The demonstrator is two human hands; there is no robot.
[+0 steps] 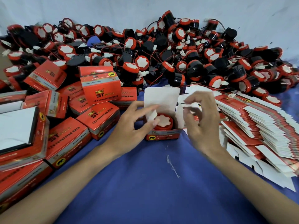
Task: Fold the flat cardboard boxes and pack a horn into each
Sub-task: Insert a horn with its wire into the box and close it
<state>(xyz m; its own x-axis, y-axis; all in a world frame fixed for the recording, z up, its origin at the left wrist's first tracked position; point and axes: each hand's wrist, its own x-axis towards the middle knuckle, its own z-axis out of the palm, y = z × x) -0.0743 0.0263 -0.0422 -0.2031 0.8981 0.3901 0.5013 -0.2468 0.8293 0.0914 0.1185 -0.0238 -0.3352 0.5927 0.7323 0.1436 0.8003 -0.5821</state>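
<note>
"Horn (163,121), where is it sitting?"

"Inside the open box (163,136), with its red rim and white face pointing up. The box is standing on the blue cloth (145,188), straight in front of the person and between both hands."

"What are the hands doing?"

"The left hand (129,128) is pinching the left flap (152,115) between thumb and forefinger, and that flap is leaning in over the horn. The right hand (201,125) is curling its fingers at the right flap (191,105). It is blurring a little, but thumb and forefinger seem to be pinching the card. The lid (161,97) is standing upright behind the horn, showing its white side."

"And round about?"

"The cloth is covering the whole surface. Closed boxes (90,120) are lying heaped on the person's left, several of them tilting. Flat boxes (258,123) are lying fanned out in a long stack on the right. A big heap of loose horns (161,50), trailing red wires, is stretching across the back against a pale wall (145,7). A scrap of white thread (172,165) is lying on the cloth, just nearer to the person than the box."
</note>
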